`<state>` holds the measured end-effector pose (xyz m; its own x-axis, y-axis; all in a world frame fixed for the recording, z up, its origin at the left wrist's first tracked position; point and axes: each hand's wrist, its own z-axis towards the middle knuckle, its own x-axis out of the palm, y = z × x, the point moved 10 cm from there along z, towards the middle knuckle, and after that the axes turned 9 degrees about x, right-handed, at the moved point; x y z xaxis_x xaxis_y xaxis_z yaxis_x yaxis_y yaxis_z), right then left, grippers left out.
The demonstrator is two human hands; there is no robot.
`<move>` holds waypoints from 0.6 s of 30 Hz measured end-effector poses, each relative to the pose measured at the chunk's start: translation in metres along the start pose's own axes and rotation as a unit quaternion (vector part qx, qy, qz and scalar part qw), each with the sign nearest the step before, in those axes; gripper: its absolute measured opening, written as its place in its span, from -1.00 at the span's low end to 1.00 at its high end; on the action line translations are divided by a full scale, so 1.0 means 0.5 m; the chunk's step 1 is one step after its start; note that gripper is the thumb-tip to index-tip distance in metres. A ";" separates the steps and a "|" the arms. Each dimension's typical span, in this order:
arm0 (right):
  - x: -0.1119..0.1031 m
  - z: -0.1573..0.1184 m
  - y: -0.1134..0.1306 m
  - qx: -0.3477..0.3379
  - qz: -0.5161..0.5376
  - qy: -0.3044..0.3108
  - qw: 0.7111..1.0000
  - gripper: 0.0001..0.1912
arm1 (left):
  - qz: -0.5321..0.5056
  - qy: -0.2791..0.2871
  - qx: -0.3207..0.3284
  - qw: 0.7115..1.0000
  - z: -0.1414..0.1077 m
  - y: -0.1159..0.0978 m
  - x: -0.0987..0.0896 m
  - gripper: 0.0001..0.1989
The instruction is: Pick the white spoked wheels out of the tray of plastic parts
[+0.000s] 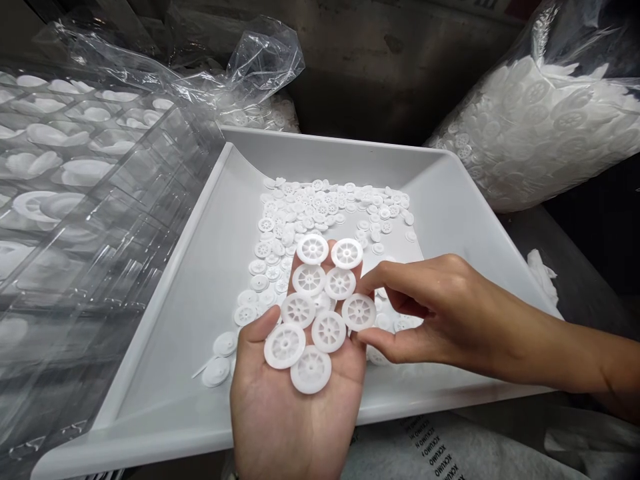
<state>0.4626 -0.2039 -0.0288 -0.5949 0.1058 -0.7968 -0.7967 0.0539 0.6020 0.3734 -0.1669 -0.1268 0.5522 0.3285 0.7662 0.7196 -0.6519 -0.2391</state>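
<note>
Nine white plastic spoked wheels [309,279] rest on the left hand [295,417], seen from the head camera; a further wheel is partly hidden among them. That hand is open, palm up, with the thumb at the pile's left edge. The right hand [440,320] reaches in from the right, thumb and forefinger spread above and below the rightmost wheel, at its rim; whether they grip it cannot be confirmed. Loose wheels [325,207] lie scattered in a white plastic tray [330,143] beneath both hands. A clear compartmented plastic tray [100,220] holding white round pieces stands to the left. A clear plastic bag [545,127] packed with wheels sits beyond the tray's right corner.
</note>
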 end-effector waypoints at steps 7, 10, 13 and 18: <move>-0.001 -0.001 -0.003 0.010 0.003 0.008 1.000 -0.68 | 0.008 0.000 0.004 1.000 0.002 0.002 0.001 -0.64; -0.003 -0.001 0.000 0.008 0.006 0.010 1.000 -0.68 | 0.017 0.001 0.007 1.000 0.001 0.001 0.005 -0.62; -0.001 0.001 0.000 0.013 0.007 0.021 1.000 -0.67 | 0.026 0.002 0.013 1.000 0.000 -0.001 0.005 -0.61; 0.001 0.004 -0.001 0.017 0.004 0.023 1.000 -0.68 | 0.032 0.000 0.010 0.999 -0.004 -0.003 0.002 -0.61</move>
<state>0.4629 -0.2019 -0.0293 -0.6064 0.0615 -0.7928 -0.7881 0.0861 0.6095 0.3719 -0.1667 -0.1246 0.5981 0.2863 0.7486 0.6904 -0.6583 -0.2999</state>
